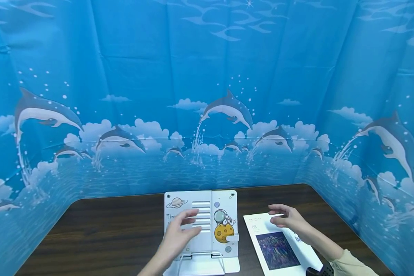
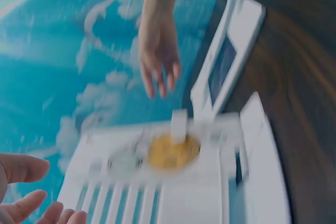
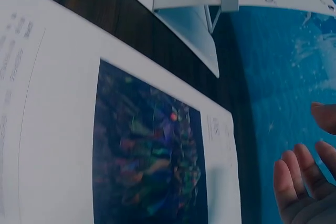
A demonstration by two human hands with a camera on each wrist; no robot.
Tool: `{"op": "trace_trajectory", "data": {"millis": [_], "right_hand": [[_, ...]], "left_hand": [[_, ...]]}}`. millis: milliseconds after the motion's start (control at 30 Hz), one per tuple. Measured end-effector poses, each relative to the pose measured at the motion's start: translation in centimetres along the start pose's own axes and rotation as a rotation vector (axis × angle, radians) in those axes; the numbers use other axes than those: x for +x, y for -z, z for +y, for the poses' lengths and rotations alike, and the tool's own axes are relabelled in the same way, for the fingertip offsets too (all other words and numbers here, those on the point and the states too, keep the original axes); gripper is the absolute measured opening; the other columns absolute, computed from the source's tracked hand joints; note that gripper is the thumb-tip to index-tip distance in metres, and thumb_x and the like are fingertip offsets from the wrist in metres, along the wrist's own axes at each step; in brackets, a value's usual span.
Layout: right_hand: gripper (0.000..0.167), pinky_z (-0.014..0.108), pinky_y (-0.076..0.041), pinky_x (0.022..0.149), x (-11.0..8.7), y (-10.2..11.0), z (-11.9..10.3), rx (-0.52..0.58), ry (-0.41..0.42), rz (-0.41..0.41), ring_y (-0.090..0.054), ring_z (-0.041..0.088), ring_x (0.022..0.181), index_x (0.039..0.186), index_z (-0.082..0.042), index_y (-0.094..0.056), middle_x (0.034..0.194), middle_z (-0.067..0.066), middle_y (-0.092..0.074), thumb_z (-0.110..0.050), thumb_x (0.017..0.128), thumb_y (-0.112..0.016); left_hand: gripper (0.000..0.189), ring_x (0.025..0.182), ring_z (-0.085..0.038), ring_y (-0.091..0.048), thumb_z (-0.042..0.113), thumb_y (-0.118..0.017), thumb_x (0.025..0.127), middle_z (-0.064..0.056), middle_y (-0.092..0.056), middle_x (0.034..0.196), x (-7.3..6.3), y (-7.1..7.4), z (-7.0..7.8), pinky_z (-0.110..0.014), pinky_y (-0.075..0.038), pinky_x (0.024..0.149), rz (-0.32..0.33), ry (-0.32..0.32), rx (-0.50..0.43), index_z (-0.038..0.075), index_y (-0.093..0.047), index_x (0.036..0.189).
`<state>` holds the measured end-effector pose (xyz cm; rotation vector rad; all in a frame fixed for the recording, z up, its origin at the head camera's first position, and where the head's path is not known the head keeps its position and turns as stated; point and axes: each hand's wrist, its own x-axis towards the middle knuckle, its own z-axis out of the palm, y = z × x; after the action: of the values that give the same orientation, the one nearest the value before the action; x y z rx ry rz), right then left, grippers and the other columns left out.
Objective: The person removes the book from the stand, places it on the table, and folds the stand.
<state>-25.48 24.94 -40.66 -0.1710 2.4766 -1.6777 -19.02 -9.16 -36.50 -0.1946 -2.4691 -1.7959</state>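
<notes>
A dark brown wood-grain tabletop with rounded far corners (image 1: pixel 107 234) fills the lower part of the head view. Bright blue sheeting printed with leaping dolphins, white clouds and rippling water (image 1: pixel 141 76) surrounds it at the back and on both sides, hanging with soft vertical creases and meeting the table along its far edge.

Near the middle of the surface stands a white flat-panelled stand with rounded corners (image 1: pixel 202 244). Its panel carries a column of horizontal slots, a ringed planet at the upper left, and an astronaut above a yellow cratered moon at the right; a small white clip (image 1: pixel 232 238) sits at its right edge. A thin wire frame (image 1: pixel 222 263) shows at the bottom, above a white base plate on the wood.

To the right, just apart from the stand, a white book with a dark, many-coloured picture on its front (image 1: pixel 278 251) lies flat and slanted.

The left hand (image 1: pixel 178 234) is in front of the slotted panel, fingers and thumb spread apart and grasping nothing; whether it touches the panel cannot be told. The right hand (image 1: pixel 291 221) is above the book's far end, also released, with thumb and fingers parted. A pale beige sleeve (image 1: pixel 352 264) covers that forearm, beside a black device (image 1: pixel 320 270) at the wrist.
</notes>
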Motion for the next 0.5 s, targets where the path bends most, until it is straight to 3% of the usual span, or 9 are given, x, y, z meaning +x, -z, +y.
{"op": "trace_trajectory", "data": {"millis": [200, 500], "right_hand": [[0.064, 0.045, -0.048, 0.083, 0.3, -1.8, -1.4, 0.037, 0.024, -0.031, -0.058, 0.024, 0.095, 0.128, 0.008, -0.042, 0.117, 0.023, -0.052, -0.023, 0.079, -0.069], [0.061, 0.042, -0.049, 0.081, 0.7, -4.6, -3.1, 0.063, 0.039, -0.048, -0.058, 0.024, 0.098, 0.128, 0.004, -0.044, 0.114, 0.015, -0.057, -0.023, 0.079, -0.069]], "left_hand": [[0.042, 0.104, -0.027, -0.054, 0.008, -0.065, 0.079, -0.013, -0.056, 0.12, 0.3, 4.6, -1.7, -0.041, -0.045, 0.085, 0.152, 0.028, 0.069, 0.004, -0.054, 0.12], [0.048, 0.108, -0.027, -0.054, 0.014, -0.065, 0.082, -0.015, -0.052, 0.124, 0.5, 8.1, -4.7, -0.038, -0.045, 0.088, 0.202, 0.036, 0.113, 0.005, -0.048, 0.126]]}}
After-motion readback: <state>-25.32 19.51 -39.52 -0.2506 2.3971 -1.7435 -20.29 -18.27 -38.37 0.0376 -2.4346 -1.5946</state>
